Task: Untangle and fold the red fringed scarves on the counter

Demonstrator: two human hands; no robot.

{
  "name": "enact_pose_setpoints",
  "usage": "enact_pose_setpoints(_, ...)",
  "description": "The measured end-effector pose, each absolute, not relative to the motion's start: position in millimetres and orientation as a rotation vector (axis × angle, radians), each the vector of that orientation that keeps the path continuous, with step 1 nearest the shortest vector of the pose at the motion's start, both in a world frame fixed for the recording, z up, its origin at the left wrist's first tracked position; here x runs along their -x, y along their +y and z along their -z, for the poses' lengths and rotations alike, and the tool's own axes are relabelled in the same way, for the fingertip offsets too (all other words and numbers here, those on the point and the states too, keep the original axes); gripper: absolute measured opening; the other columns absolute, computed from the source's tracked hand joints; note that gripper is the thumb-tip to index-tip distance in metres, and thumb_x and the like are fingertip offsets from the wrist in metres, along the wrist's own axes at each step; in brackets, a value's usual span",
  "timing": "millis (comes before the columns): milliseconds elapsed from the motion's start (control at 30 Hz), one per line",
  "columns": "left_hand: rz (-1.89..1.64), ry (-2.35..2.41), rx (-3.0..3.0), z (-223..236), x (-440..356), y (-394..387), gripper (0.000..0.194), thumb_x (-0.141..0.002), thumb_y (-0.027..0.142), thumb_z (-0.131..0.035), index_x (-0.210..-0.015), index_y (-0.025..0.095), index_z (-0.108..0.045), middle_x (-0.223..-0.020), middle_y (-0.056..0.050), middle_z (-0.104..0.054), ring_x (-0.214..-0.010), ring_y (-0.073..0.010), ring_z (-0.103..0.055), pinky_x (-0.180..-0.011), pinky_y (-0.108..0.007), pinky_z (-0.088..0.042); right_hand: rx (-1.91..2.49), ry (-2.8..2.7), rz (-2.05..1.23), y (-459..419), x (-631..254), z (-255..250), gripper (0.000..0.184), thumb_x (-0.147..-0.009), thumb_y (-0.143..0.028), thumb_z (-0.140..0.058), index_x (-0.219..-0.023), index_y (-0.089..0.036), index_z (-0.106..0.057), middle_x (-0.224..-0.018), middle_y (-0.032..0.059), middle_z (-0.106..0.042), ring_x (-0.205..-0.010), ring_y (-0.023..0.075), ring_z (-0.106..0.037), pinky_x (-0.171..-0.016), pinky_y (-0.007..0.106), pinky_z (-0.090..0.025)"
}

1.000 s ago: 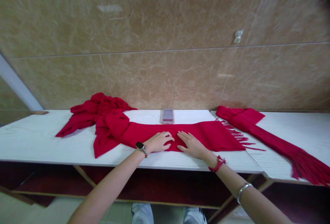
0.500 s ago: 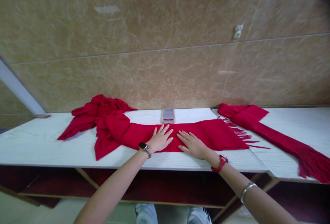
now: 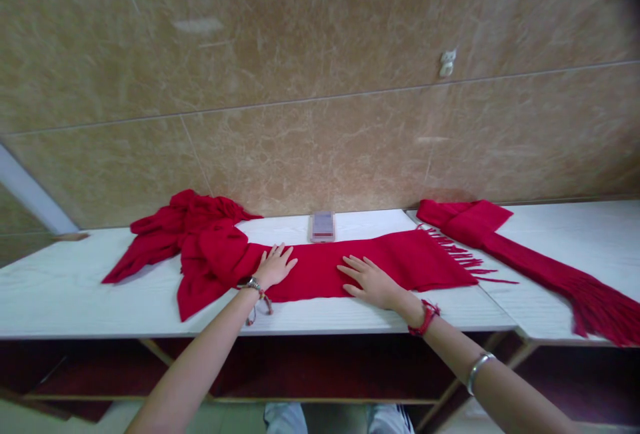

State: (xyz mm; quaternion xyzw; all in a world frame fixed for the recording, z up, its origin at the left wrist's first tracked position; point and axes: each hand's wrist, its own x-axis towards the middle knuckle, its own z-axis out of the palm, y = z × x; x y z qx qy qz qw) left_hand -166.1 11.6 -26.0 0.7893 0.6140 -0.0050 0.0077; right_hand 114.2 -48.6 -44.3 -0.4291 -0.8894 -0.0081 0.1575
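Note:
A red scarf (image 3: 316, 271) lies across the white tabletop, flat in its middle and right part, with a fringed end at the right. Its left part runs into a crumpled heap of red cloth (image 3: 205, 241); whether that heap is all one piece I cannot tell. My left hand (image 3: 274, 267) rests palm down on the scarf beside the heap, fingers spread. On the flat stretch to the right, my right hand (image 3: 373, 282) also lies palm down with its fingers stretched out. Neither hand grips the cloth.
Another red scarf (image 3: 505, 247), folded over at its far end and fringed at the near end, lies at the right. A phone (image 3: 323, 227) lies behind the middle scarf, near the tiled wall (image 3: 310, 147). Open shelves (image 3: 330, 367) sit below the tabletop (image 3: 55, 301).
My left hand has slid left along the scarf towards the crumpled heap. My right hand stays at about the same spot on the cloth. The view has shifted slightly.

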Motion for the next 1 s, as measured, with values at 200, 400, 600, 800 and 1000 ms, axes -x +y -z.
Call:
enact_pose_setpoints(200,-0.038,1.502,-2.685,20,136,24,0.052,-0.087,0.045,-0.034,-0.133,0.021,-0.033,-0.143,-0.01,-0.026,-0.133,-0.0246,-0.016,-0.105,-0.043,-0.018,0.979,-2.525,0.052,-66,-104,24,0.04,-0.079,-0.034,-0.053,-0.116,-0.018,-0.056,-0.114,0.0112,-0.059,-0.106,0.0213,-0.052,-0.092,0.036,-0.04)
enact_pose_setpoints(400,0.195,1.408,-2.552,19,125,31,0.059,-0.087,0.052,-0.029,-0.138,0.024,-0.021,-0.148,-0.008,-0.009,-0.134,-0.0262,-0.008,-0.104,-0.049,-0.014,1.024,-2.762,0.258,-74,-89,12,0.03,-0.082,-0.011,-0.044,-0.108,-0.015,-0.057,-0.089,0.0086,-0.063,-0.08,0.0174,-0.057,-0.068,0.027,-0.043)
enact_pose_setpoints(600,0.112,1.391,-2.569,17,127,35,0.061,-0.084,0.056,-0.033,-0.137,0.025,-0.024,-0.146,-0.008,-0.016,-0.133,-0.0272,-0.015,-0.103,-0.049,-0.017,1.065,-2.704,0.483,-72,-81,23,0.017,-0.085,-0.012,-0.043,-0.09,-0.015,-0.059,-0.082,0.007,-0.061,-0.076,0.0176,-0.054,-0.065,0.028,-0.038)
enact_pose_setpoints(800,-0.291,1.52,-2.613,13,113,53,0.035,-0.086,0.036,-0.04,-0.115,0.02,-0.052,-0.113,-0.009,-0.057,-0.107,-0.0228,-0.05,-0.09,-0.038,-0.038,1.089,-2.557,0.684,-79,-79,35,0.013,-0.082,-0.01,-0.048,-0.074,-0.016,-0.057,-0.072,0.0044,-0.056,-0.069,0.0177,-0.05,-0.058,0.03,-0.032)
enact_pose_setpoints(1000,-0.361,1.522,-2.555,20,99,66,0.023,-0.083,0.032,-0.048,-0.092,0.018,-0.063,-0.093,-0.006,-0.064,-0.088,-0.0188,-0.058,-0.077,-0.028,-0.043,1.103,-2.509,0.736,-84,-76,33,0.011,-0.08,-0.008,-0.052,-0.074,-0.016,-0.057,-0.068,0.0028,-0.056,-0.062,0.0163,-0.05,-0.054,0.031,-0.031)
